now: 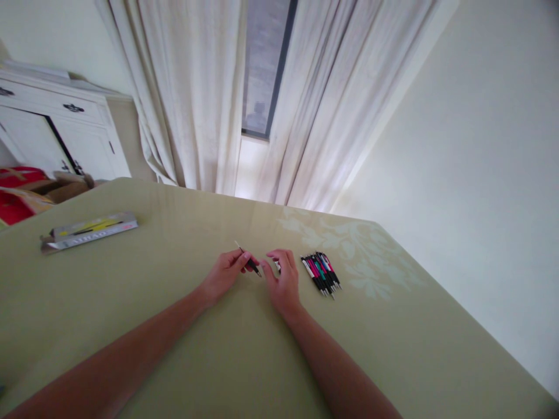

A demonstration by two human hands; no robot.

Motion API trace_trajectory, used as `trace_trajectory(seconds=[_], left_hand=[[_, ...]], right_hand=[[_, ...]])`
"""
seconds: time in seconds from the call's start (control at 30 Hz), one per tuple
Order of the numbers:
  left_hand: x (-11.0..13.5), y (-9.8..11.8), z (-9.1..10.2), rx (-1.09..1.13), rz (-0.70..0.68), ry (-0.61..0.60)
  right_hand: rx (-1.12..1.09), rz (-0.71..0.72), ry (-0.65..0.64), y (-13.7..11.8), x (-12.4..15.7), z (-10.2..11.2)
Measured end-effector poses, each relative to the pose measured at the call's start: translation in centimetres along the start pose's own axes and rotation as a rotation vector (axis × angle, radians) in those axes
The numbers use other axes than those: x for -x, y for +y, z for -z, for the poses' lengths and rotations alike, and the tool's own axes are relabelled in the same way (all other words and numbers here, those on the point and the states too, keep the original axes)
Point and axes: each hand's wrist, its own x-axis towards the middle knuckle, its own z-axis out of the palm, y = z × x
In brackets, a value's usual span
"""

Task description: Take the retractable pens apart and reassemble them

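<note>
My left hand [227, 272] pinches a thin pen part [248, 260], dark at the near end and pale at the far end, just above the olive-green table [174, 326]. My right hand [283, 278] rests beside it with fingers curled around a small piece that I cannot make out. The two hands nearly touch at the fingertips. A row of several pens [321, 272] with black, pink and teal barrels lies on the table just right of my right hand.
A long flat grey box [89, 230] with yellow print lies at the table's left. Behind stand a white cabinet [56, 137], red items [17, 192], pale curtains [192, 93] and a window. The table's right edge runs along a wall.
</note>
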Motion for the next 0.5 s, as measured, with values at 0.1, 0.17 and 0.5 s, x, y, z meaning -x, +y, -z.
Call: trace_trajectory(seconds=[0.1, 0.17, 0.5], left_hand=[[0.1, -0.1, 0.1, 0.032, 0.029, 0.052], [0.2, -0.1, 0.1, 0.042, 0.040, 0.055], [0.0, -0.7, 0.0, 0.088, 0.036, 0.066]], right_hand=[[0.181, -0.126, 0.101, 1.6, 0.1, -0.4], [0.239, -0.167, 0.106, 2.9, 0.3, -0.8], [0.052, -0.131, -0.095, 2.5, -0.2, -0.6]])
